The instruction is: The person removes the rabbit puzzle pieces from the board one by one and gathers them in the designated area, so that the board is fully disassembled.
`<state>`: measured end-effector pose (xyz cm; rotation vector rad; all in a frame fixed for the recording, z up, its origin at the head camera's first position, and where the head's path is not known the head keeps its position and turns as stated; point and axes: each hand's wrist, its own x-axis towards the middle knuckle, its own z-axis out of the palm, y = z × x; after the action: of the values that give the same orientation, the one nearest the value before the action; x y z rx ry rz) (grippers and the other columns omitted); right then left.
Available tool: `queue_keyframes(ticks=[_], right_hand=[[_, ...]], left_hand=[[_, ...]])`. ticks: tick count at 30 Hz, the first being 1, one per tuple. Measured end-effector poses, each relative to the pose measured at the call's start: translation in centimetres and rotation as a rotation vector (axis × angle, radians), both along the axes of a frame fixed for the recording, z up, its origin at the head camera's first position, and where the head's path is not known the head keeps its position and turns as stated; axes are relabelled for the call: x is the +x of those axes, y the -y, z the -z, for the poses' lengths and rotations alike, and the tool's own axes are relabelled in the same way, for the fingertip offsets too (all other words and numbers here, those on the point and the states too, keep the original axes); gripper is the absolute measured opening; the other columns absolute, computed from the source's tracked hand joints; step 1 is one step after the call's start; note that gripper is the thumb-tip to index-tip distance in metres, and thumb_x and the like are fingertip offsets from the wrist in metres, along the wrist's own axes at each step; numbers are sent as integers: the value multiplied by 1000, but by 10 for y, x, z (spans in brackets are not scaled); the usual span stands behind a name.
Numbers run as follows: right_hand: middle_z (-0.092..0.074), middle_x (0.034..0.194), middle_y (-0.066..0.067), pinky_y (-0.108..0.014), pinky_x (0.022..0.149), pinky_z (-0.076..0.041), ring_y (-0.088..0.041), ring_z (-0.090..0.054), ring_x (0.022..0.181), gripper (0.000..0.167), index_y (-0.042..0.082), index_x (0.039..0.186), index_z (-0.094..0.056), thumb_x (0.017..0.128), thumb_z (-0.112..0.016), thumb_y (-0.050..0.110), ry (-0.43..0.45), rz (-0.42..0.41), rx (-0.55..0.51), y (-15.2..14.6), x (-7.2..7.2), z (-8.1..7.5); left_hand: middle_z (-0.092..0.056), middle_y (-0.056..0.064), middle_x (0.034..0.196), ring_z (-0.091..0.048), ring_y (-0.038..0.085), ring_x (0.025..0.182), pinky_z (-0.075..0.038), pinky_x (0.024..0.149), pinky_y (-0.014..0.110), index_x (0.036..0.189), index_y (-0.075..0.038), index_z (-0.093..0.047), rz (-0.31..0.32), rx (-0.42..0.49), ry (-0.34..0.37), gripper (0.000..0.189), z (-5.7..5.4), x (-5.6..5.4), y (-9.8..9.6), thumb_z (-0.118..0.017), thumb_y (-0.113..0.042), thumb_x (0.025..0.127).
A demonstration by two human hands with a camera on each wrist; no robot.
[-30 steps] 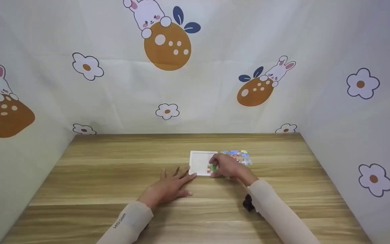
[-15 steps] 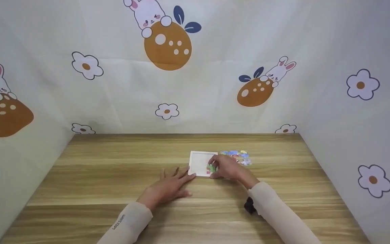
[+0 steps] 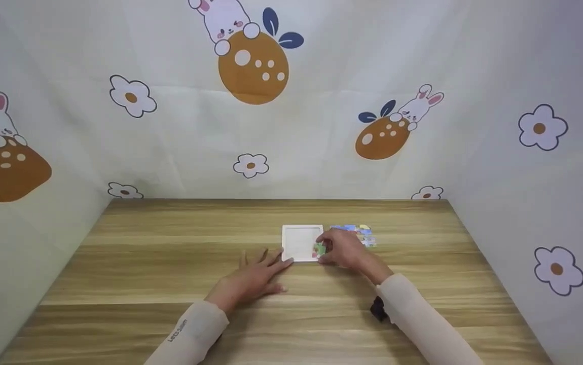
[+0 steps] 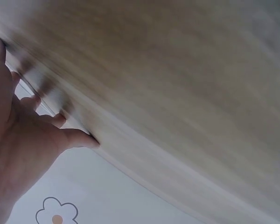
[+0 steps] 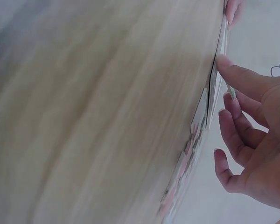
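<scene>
A white square puzzle tray (image 3: 299, 243) lies flat near the middle of the wooden table. My left hand (image 3: 247, 283) rests beside it with fingers spread, the fingertips touching its left side and lower left corner. At the tray's lower right corner, my right hand (image 3: 348, 250) pinches a green puzzle piece (image 3: 320, 248) between thumb and fingers. In the right wrist view, that piece (image 5: 232, 91) stands tilted at the fingertips, and the thumb touches the tray's edge. A bit of red and pale print shows under or beside the piece; my fingers hide the rest.
Several colourful puzzle pieces (image 3: 367, 237) lie close together right of the tray, partly behind my right hand. A black object (image 3: 378, 309) sits at the right wrist. A printed cloth (image 3: 312, 126) with rabbits and flowers walls the table's back and sides.
My right hand has shifted slightly right with the green piece, which stays at the tray's lower right corner. The tray sits a touch further left and back. The left hand stays nearly still.
</scene>
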<state>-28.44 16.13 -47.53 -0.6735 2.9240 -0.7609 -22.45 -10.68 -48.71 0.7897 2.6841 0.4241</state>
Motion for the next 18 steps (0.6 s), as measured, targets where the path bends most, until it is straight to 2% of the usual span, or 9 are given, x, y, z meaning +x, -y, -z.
queue_keyframes(ticks=[6,14,18], right_hand=[[-70,94,-5,-38,81,-54,-16,-63,86,45,4,118,-73,77,-86,18,-25,-30,-6,-14,-1,-5],[-68,100,-5,-37,82,-54,-20,-62,94,48,3,126,-69,80,-82,12,78,-47,-107,-50,-1,-11],[-69,100,-7,-33,79,-51,-21,-61,93,50,3,128,-67,81,-82,11,67,-62,-112,-73,1,-12]], left_hand=[[-21,7,169,-18,44,154,-5,115,78,158,-31,-30,-5,-12,-18,69,-1,-2,0,-48,-58,98],[-25,7,168,-20,48,152,-10,113,80,159,-27,-30,-10,1,-73,67,4,1,4,-45,-56,101],[-23,7,168,-20,49,152,-11,114,78,159,-26,-28,9,12,-59,64,0,5,4,-45,-51,103]])
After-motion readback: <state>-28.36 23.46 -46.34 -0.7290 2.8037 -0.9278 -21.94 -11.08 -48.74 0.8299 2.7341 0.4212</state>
